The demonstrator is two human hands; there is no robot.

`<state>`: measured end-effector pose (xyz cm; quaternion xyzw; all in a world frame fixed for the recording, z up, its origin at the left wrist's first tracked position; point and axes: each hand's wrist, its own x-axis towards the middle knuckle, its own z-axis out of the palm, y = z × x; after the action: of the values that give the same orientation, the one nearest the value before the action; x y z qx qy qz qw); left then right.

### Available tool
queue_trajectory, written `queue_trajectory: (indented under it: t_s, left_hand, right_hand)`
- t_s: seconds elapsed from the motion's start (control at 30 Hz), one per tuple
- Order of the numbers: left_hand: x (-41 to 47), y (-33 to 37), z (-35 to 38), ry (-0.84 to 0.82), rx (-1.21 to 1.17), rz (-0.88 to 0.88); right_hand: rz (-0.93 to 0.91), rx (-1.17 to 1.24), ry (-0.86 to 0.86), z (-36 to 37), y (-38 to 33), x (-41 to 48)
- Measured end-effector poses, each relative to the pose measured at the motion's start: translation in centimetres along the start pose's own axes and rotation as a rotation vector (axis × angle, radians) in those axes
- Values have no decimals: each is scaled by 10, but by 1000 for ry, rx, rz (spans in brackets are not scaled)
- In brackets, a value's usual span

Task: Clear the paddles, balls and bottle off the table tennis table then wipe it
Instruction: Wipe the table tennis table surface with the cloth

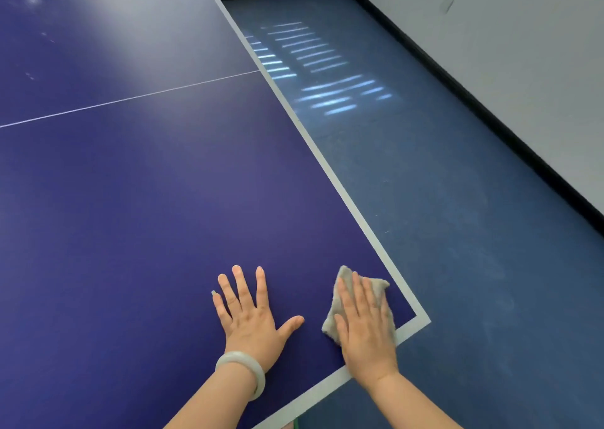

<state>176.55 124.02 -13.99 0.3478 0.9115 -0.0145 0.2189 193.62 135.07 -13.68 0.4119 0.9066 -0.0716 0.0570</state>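
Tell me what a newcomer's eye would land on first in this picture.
First, the two hands at the near corner of the dark blue table tennis table: the left hand lies flat with fingers spread, a pale jade-like bangle on its wrist. The right hand presses a crumpled grey cloth flat beside the white edge line. Next come bright stripes of light on the blue floor to the right.

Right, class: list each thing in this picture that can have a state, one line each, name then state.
table: pale smudges on its far part
left hand: open, flat on the table, fingers spread
right hand: open, pressing flat on the cloth
cloth: crumpled, under the right hand near the table's corner
bangle: worn on the left wrist
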Motion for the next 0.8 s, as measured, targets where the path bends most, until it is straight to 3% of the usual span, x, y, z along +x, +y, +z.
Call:
queue_trajectory:
  t_s: [0.07,0.13,0.17,0.27,0.33,0.53,0.8]
  left_hand:
    - [2,1,-1,-12,-15,2]
    - [1,1,-1,-22,12,3]
    - [0,2,-3,-33,11,2]
    - [0,3,-6,-52,-29,-9]
    - [1,1,-6,-70,-9,2]
    - [2,3,-10,-85,-47,-5]
    - [4,5,-11,-95,-44,-67]
  right_hand:
    - [-270,-20,-57,-2,7,-5]
    - [-388,-61,-37,-8,33,2]
    - [-363,-82,-15,-11,47,8]
    - [-15,33,-35,-19,82,29]
    - [118,75,-89,-16,83,35]
    - [72,-6,-50,-23,62,31]
    - [64,93,-65,-24,77,77]
